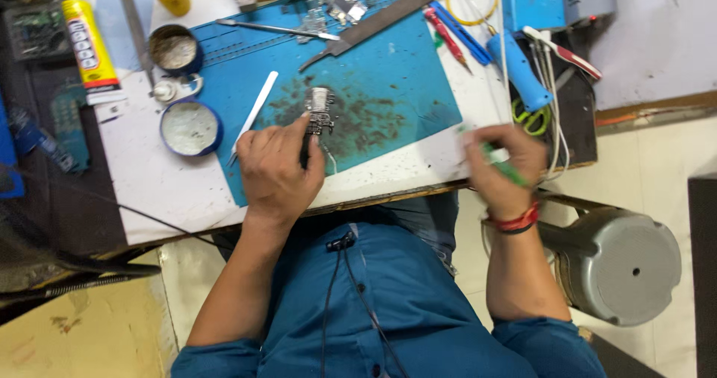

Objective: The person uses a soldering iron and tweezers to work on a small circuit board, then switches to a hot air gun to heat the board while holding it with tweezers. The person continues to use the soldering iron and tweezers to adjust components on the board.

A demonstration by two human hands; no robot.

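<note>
My left hand is closed around the near end of a small dark circuit board with a silvery metal part at its top, pinning it on the stained blue work mat. The board's long axis runs near to far, so it sticks out from my fingers toward the far side of the white table. It sits just beyond my left knuckles, well apart from my right hand, which is off at the right edge of the table, curled around a thin green tool; that hand is blurred, so I cannot tell how tight the grip is. The left hand is clearly the nearer one. The board looks narrow, cluttered with tiny parts, with dark smudges on the mat around it. A white flat plastic stick lies just left of it.
</note>
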